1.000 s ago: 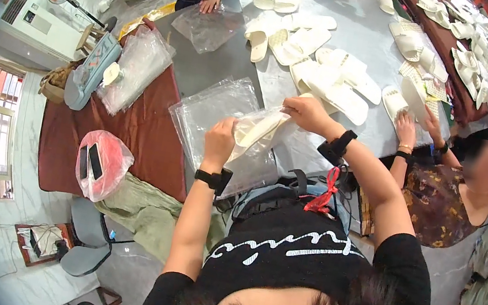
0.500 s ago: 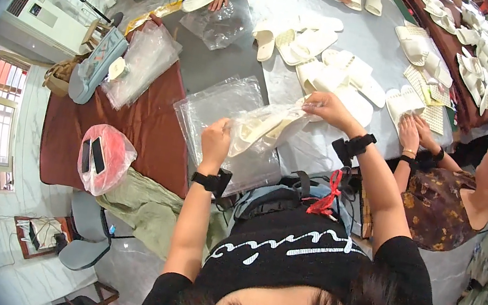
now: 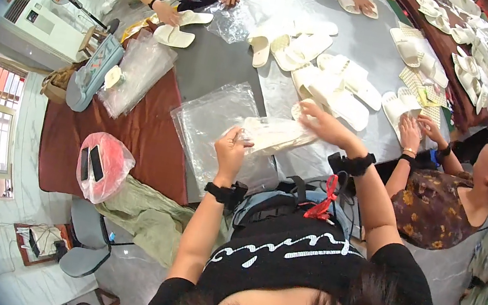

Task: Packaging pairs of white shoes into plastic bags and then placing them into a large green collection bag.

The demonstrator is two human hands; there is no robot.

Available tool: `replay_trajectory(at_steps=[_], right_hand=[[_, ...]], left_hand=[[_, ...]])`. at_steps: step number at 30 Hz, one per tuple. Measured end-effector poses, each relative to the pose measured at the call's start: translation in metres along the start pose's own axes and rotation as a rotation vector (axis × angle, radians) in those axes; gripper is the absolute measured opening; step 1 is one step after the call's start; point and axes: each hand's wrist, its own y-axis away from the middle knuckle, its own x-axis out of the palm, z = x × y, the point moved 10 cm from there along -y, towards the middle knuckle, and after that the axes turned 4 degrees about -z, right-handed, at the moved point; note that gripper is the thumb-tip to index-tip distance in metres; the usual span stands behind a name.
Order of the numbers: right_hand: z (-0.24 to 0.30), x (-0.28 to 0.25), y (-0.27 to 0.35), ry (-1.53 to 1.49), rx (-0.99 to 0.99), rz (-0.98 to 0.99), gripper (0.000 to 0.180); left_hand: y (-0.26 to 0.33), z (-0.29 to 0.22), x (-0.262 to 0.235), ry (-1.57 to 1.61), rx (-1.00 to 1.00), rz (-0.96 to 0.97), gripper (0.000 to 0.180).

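A clear plastic bag with cream slippers inside is stretched between my hands, just above the near edge of the table. My left hand pinches the bag's left end with its fingers curled in. At the right end, my right hand grips the bag near its top, the fingers bent over it. A stack of flat clear bags lies on the table just beyond my left hand. Past my right hand is a pile of loose cream slippers.
Opposite, a person's hand touches a pair of slippers. At the right, another person's hands rest on slippers. More bags lie on the brown cloth at left, near a pink plastic-wrapped bundle.
The bagged slippers have tipped flatter between my hands, and my left hand has shifted right and lower. Across the table, a person has put down the slipper they held up.
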Motion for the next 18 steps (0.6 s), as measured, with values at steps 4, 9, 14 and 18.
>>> replay_trajectory(at_steps=[4,9,14,18], right_hand=[[-0.097,0.014,0.033,-0.883,0.707,0.002,0.084],[-0.061,0.091,0.069,-1.39,0.765,0.657,0.082],[-0.006,0.086,0.031,-1.637,0.438,0.385,0.068],[0.028,0.071,0.029,-1.743,0.424,0.31,0.068]], left_hand=[[0.012,-0.029,-0.001,-0.058,0.118,-0.139,0.016],[0.024,-0.069,0.012,-0.199,0.264,-0.164,0.016],[0.027,-0.099,0.01,-0.101,0.353,-0.24,0.017],[0.033,-0.119,0.001,-0.2,0.519,-0.263,0.017]])
